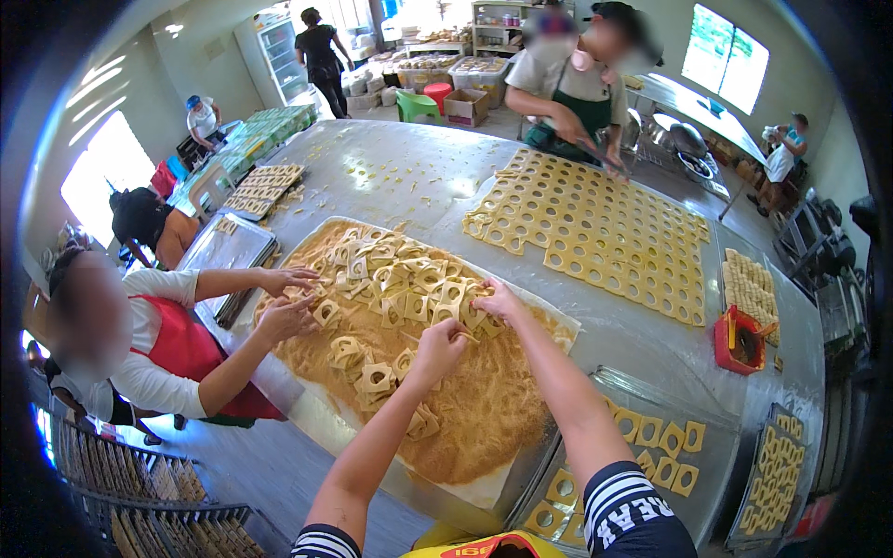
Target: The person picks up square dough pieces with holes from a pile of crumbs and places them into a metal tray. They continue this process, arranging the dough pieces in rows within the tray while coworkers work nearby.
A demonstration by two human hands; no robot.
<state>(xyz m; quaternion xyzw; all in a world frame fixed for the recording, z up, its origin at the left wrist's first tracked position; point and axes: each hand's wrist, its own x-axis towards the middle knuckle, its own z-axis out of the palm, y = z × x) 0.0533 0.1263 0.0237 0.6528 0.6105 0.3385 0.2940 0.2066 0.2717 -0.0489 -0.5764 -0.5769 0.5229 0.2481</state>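
Now | left hand (437,346) closed, pinching thin wooden stick (468,337) over brown crumb bed (484,409) | right hand (498,299) fingers curled on pale square dough cut-outs (409,279) just beyond, steadying them | co-worker's hands (284,298) sort leftward

Bakery — dough sheet (595,232), baking trays (228,246).

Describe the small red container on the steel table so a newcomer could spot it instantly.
Start at the long steel table and find the big dough sheet punched full of round holes. Just past its lower right corner, near the table's right edge, sits the red container. It is the only red, box-shaped thing among pale dough pieces and grey trays.
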